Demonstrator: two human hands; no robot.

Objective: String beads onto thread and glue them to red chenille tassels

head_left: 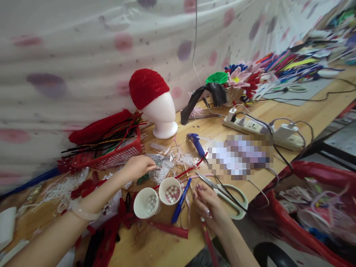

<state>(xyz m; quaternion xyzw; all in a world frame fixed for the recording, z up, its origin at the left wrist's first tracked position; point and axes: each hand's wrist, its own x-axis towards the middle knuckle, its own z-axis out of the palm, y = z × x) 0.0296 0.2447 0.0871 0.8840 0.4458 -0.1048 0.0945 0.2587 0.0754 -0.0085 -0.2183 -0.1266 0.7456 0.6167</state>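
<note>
My left hand [140, 167], with a pale bangle [83, 210] on its wrist, is over clear bags of white beads [162, 172] and dark green beads [143, 178]. Its fingertips are pressed together; whatever is between them is too small to make out. My right hand [208, 207] is closed, fingers curled, beside the scissors [235, 200]. What it pinches is unclear. A red stick with a pale tip [209, 241] runs below its palm. Between my hands stand a paper cup of white beads [146, 204] and another of pink and white beads [170, 191], with a blue pen [181, 202] alongside.
A white foam head [160, 111] wears a red cap [148, 87]. Left of it sits a red basket [119, 152] of stems. A blue glue gun [197, 144], a power strip [261, 129] with cords and fabric flowers [237, 78] lie rightward. A red-lined bin [303, 230] stands beside the table.
</note>
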